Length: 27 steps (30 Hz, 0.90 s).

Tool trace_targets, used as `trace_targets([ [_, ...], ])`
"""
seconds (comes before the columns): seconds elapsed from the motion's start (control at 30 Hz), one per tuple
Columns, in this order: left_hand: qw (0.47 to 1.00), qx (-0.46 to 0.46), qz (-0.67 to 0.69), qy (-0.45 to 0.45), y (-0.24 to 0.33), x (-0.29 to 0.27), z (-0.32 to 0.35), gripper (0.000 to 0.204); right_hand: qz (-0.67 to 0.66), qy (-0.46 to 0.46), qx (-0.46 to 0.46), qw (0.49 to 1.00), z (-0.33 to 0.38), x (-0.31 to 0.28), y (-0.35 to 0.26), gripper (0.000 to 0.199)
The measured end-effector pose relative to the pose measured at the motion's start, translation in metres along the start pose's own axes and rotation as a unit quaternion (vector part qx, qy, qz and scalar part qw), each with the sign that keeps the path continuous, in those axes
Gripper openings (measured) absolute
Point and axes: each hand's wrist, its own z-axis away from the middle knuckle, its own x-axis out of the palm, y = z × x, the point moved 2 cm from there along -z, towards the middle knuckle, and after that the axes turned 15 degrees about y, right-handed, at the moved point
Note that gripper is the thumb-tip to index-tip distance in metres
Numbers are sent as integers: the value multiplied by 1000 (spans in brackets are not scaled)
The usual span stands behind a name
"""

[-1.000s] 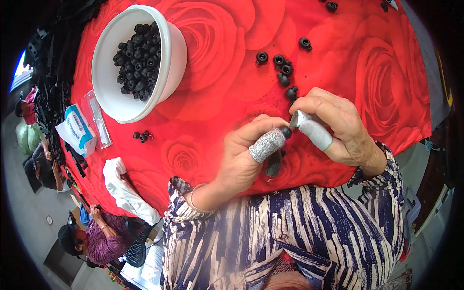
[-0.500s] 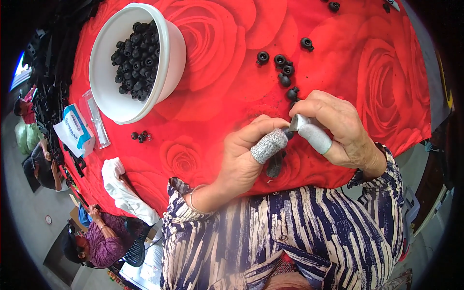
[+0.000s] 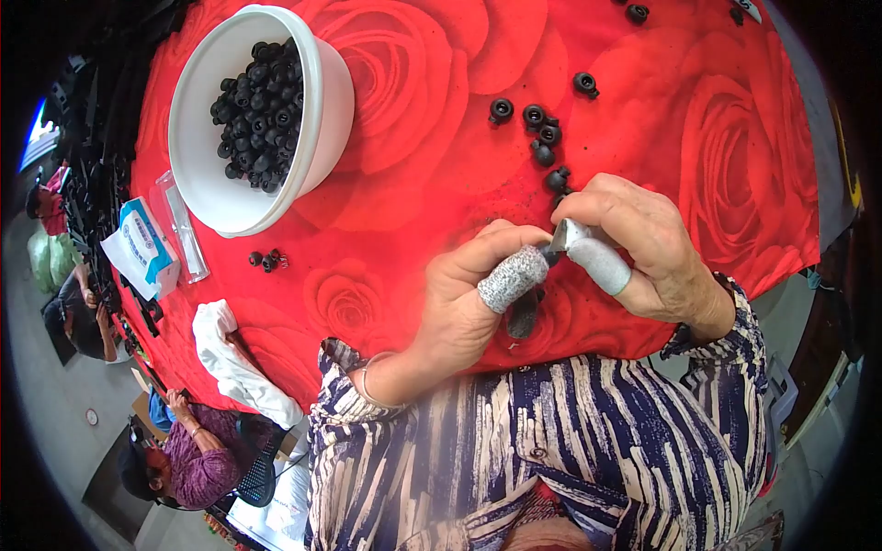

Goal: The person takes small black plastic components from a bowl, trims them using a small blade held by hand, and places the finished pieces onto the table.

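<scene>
My two hands meet over the red rose-patterned cloth. Fingers of my left hand [image 3: 450, 298], its thumb in a speckled grey cover, are closed on a small black part [image 3: 550, 256], mostly hidden. My right hand [image 3: 648, 243] has a pale grey cover on its thumb and pinches a small flat metal blade [image 3: 567, 233]. The blade's edge is against or very near the black part. A dark grey piece [image 3: 522, 318] shows beneath my left fingers; whether it is a finger cover I cannot tell. Beyond my hands lie several loose round black parts [image 3: 548, 135].
A white bowl [image 3: 329, 106] with many black parts stands at the far left. Near it are a few small black pieces [image 3: 266, 260], a tissue box [image 3: 152, 248], a clear plastic case [image 3: 188, 234] and a white cloth [image 3: 220, 354]. Other people sit along the left side.
My hands keep the same grip in nearly the same place. The whole view has shifted very slightly.
</scene>
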Motion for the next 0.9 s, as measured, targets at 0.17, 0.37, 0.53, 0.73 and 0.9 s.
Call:
trace_targets([
  [0.17,1000,4,-7,-3,0,0,0,25,-4,-2,-6,1000,0,0,2,22],
  [0.37,1000,4,-5,-3,2,0,1,25,-5,-1,-13,1000,-1,1,2,22],
  [0.53,999,-32,-13,19,5,0,2,24,-5,-29,-10,1000,-1,-1,1,24],
  [0.73,998,-60,-1,23,5,-2,1,22,-30,-13,-3,999,0,0,3,22],
  [0.9,1000,-29,6,10,4,1,1,24,-11,14,8,1000,1,1,1,22],
])
